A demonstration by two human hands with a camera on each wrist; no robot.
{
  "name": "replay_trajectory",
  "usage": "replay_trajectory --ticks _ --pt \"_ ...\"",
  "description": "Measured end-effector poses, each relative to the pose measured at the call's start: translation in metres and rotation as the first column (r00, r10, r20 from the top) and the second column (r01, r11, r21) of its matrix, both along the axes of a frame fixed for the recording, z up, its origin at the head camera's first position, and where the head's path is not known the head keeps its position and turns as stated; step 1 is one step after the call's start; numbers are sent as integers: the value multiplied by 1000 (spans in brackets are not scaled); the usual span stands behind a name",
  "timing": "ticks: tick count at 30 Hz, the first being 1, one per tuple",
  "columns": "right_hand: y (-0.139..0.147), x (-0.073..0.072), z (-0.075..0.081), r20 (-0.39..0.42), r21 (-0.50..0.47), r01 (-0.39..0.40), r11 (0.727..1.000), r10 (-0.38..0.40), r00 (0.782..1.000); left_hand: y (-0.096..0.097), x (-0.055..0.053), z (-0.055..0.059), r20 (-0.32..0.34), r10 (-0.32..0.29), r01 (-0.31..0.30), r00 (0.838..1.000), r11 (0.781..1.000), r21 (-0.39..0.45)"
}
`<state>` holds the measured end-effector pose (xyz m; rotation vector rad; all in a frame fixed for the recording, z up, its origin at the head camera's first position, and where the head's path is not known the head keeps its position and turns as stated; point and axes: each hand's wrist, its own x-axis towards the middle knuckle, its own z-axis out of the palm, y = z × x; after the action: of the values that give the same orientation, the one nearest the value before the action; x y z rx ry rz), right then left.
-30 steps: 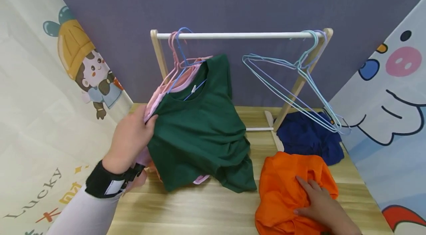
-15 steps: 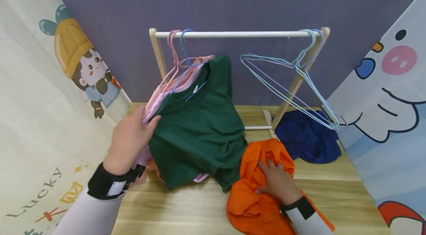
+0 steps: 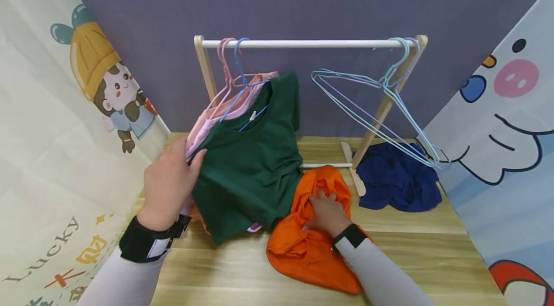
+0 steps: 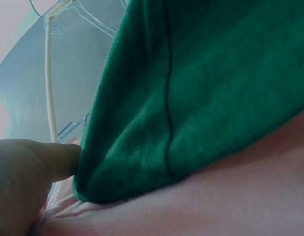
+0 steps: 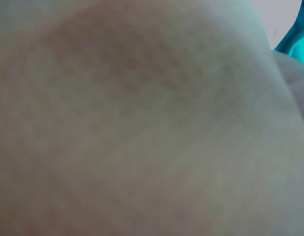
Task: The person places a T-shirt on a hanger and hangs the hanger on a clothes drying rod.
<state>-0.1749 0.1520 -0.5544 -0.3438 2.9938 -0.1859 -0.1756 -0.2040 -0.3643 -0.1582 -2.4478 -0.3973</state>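
Green shirt [image 3: 251,171] as reference: left hand [image 3: 168,184] pinches its left edge. Orange garment [image 3: 309,254] lies beside its lower right, under nearer right hand [image 3: 327,214]; can't tell if gripped.

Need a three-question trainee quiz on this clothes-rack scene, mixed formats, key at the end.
1. Which hand is on the orange garment?
2. True or false: the navy garment lies on the table.
3. The hanger showing inside the neck of the green shirt is: a) pink, b) blue, c) mint.

Key:
1. The right hand.
2. True.
3. b.
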Motion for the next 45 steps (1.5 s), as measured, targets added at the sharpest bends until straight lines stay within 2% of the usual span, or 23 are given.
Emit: replay_trajectory --ticks 5,9,12,15,19,22,24,26,29,32,36,39,43,45 --pt "-17 -8 4 4 19 -31 999 31 1000 0 -2 0 -36 14 -14 999 1000 -8" --pt "-26 -11 6 16 38 -46 998 45 999 1 -2 1 -53 -5 5 999 1000 -5" --pt "-31 -12 8 17 38 -47 998 47 999 4 -2 0 -59 -14 16 998 1000 27" --pt "-35 -11 12 13 36 -50 998 49 999 7 -2 0 -56 4 -1 998 998 56" --pt "-37 -9 14 3 29 -50 998 50 999 10 -1 0 -70 19 -16 997 999 46" --pt "-37 -9 10 -6 27 -48 998 48 999 16 2 -3 -113 -17 19 993 1000 15" --pt "-36 -9 7 -10 22 -43 999 43 999 26 4 -7 -160 -76 78 984 997 5" --pt "-34 -9 5 -15 2 -41 999 41 999 40 8 -12 -198 -153 155 968 988 -5" --pt "-25 -8 5 0 -65 -46 997 46 999 65 13 -25 -213 -287 292 934 956 -8" --pt "-10 -4 11 61 -177 -68 982 80 995 89 18 -43 -136 -382 382 914 924 -22" --pt "20 0 28 95 -324 -107 940 145 985 113 24 -74 52 -452 453 891 892 -11" --pt "43 2 52 42 -356 -129 925 153 987 126 25 -99 183 -481 485 857 874 27" --pt "66 3 101 -92 -327 -137 935 113 989 144 27 -125 297 -539 541 788 837 82" --pt "75 3 129 -192 -301 -140 943 84 978 153 29 -135 338 -576 582 744 807 95"
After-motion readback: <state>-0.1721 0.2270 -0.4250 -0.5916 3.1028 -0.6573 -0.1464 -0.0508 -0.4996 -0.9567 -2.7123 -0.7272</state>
